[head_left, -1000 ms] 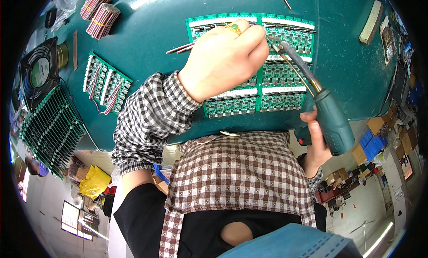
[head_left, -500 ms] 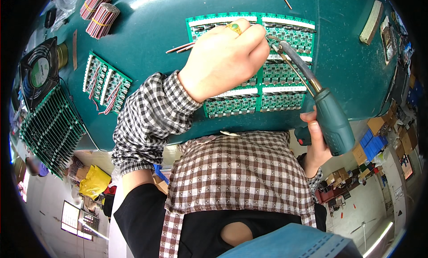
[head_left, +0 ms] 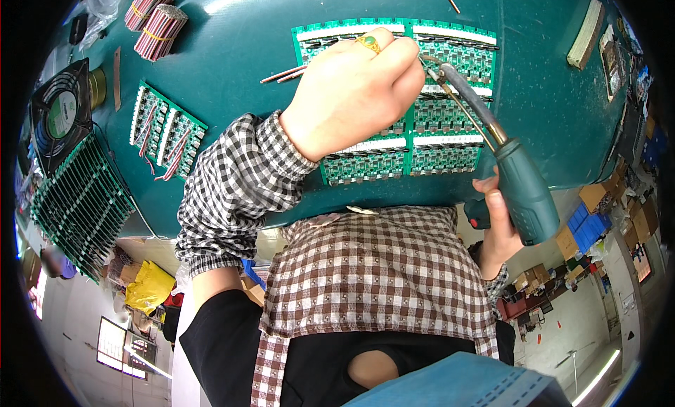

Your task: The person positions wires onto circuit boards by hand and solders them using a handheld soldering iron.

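A panel of green circuit boards (head_left: 447,161) with white connector rows lies on the green table in front of me. My left hand (head_left: 355,94), wearing a ring with a green stone, is closed above the panel's middle. Thin red, white and dark wires (head_left: 285,75) stick out from its left side; the fingertips themselves are hidden. In my right hand (head_left: 500,228) is a soldering gun (head_left: 527,189) with a dark green handle. Its bent metal barrel and thin feed tube reach up-left, and the tip meets the area by my left fingers.
Left of the panel lies a smaller board piece (head_left: 167,131) with wires on it. Beyond it are wire bundles (head_left: 160,33), a black fan (head_left: 62,115) and a rack of stacked boards (head_left: 83,199). At the far right lies a pale block (head_left: 586,36).
Almost nothing differs. Both hands, the soldering gun and the boards stay in nearly the same place.
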A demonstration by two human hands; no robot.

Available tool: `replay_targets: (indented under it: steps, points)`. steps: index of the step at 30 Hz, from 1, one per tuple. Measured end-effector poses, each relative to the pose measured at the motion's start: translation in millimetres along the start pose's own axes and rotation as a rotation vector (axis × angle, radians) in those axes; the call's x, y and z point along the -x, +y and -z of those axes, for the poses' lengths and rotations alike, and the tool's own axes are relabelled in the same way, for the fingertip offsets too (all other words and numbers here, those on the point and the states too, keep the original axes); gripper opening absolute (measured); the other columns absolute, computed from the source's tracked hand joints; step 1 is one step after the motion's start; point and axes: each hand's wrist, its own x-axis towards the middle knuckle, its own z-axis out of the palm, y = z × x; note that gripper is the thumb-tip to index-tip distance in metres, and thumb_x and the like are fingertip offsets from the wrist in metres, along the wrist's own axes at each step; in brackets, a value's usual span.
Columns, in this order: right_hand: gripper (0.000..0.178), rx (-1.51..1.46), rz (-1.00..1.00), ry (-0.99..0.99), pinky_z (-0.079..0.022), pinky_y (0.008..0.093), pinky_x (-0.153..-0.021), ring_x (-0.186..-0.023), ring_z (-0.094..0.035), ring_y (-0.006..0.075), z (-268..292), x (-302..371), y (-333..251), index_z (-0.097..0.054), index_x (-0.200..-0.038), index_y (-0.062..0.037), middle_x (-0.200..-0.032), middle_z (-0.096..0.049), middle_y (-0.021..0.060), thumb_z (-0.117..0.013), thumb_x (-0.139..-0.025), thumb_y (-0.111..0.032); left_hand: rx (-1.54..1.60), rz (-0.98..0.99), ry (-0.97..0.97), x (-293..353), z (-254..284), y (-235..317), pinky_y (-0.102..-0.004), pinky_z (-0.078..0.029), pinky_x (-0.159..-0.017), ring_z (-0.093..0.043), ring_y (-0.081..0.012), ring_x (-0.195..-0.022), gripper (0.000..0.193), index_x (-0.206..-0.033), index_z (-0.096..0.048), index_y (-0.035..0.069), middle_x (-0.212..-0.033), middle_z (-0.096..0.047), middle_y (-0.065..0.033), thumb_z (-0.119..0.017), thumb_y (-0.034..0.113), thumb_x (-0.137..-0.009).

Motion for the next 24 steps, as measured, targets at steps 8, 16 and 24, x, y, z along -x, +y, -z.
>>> replay_targets:
  steps: [8,16,24]
  points:
    - [0.026,0.031,0.023,0.003,-0.055,0.0322,-0.071,-0.075,-0.067,0.0197,1.1,0.7,3.3,-0.066,-0.101,0.0064,-0.086,-0.071,0.0136,-0.075,-0.077,0.004,-0.034,-0.036,0.022,0.5,1.5,-0.8,-0.0275,-0.050,-0.059,-0.058,-0.0165,-0.078,0.025,-0.099,-0.065,0.008,-0.087,-0.053,-0.0027,-0.063,0.011,-0.074]
    - [0.035,0.098,0.107,-0.057,-0.059,0.0429,-0.072,-0.077,-0.065,0.0242,5.1,2.5,7.8,-0.056,-0.116,0.0129,-0.087,-0.064,0.0161,-0.063,-0.086,-0.004,-0.038,-0.027,-0.007,0.4,1.9,-1.3,-0.0278,-0.050,-0.058,-0.058,-0.0163,-0.077,0.025,-0.099,-0.065,0.008,-0.087,-0.052,-0.0027,-0.063,0.011,-0.075]
    - [0.035,0.109,0.090,-0.069,-0.060,0.0430,-0.072,-0.077,-0.064,0.0240,5.0,1.9,6.2,-0.056,-0.116,0.0127,-0.087,-0.063,0.0159,-0.064,-0.086,-0.005,-0.011,0.002,-0.007,1.3,1.2,-0.5,-0.0280,-0.050,-0.059,-0.058,-0.0164,-0.079,0.025,-0.099,-0.065,0.008,-0.088,-0.053,-0.0024,-0.063,0.011,-0.075]
